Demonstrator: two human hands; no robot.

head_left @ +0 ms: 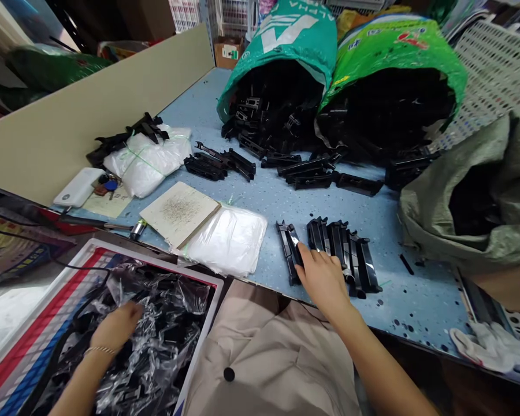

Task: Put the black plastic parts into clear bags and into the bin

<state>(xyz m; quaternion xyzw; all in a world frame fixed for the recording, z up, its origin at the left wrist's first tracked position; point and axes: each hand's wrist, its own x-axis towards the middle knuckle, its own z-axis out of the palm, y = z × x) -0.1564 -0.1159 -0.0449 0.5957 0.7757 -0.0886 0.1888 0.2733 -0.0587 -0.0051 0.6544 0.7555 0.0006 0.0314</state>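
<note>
My right hand (323,280) rests on a short row of black plastic parts (340,248) at the front of the blue table. Its thumb and fingers close around a part at the row's left side. Just left of the thumb, another pair of black parts (289,251) leans at a slant. Over the crate at lower left, my left hand (117,326) hangs above clear bags with black parts (156,341) inside. Its fingers point away from me and blur, so their grip is hidden. A flat stack of clear plastic bags (234,240) lies between the hands, near the table edge.
Teal sack (286,34) and green sack (398,43) spill black parts at the back. A grey-green sack (455,167) stands right. Left are a stained board (179,211), a wrapped bundle (145,159) and a white power bank (78,186). White gloves (489,346) lie at lower right.
</note>
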